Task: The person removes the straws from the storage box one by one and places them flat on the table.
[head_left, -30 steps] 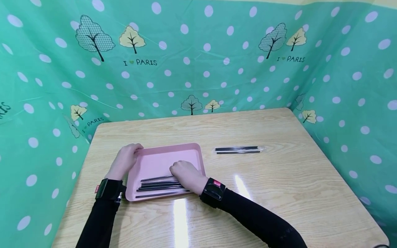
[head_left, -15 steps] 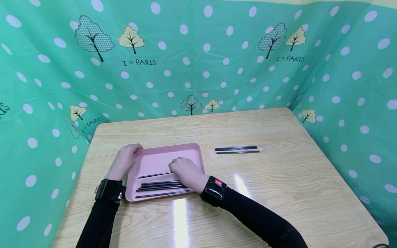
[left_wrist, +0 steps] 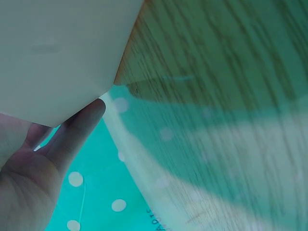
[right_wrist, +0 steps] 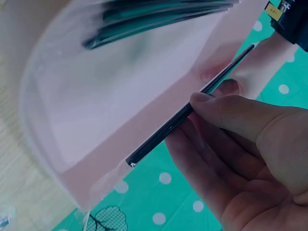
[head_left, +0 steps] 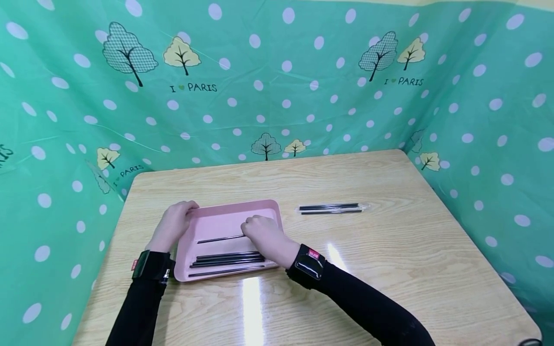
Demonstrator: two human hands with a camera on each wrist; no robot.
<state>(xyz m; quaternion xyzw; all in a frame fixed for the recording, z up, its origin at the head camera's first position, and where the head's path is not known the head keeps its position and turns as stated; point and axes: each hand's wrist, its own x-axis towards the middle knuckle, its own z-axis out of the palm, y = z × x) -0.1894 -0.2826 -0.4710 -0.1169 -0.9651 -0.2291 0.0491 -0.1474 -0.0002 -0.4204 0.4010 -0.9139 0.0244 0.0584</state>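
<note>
At the left end of the pink tray [head_left: 216,221], my left hand [head_left: 173,223] grips the far corner. The left wrist view shows a finger [left_wrist: 79,127] against the tray's wall. Over the tray's right part, my right hand [head_left: 266,235] pinches black, tapered chopsticks [right_wrist: 163,134] in a clear wrapper between thumb and fingers. They point left across the tray, apart from the others. Several more black chopsticks [head_left: 227,259] lie side by side along the tray's near side, their right ends partly hidden by my right hand.
To the right of the tray, more black chopsticks [head_left: 331,207] in clear wrapping lie on the wooden table [head_left: 389,269]. Green dotted cloth [head_left: 285,115] hangs along the table's back and sides.
My right hand has moved toward the tray's far side and a little right, carrying the pinched chopsticks away from the others. The left hand has stayed at the corner.
</note>
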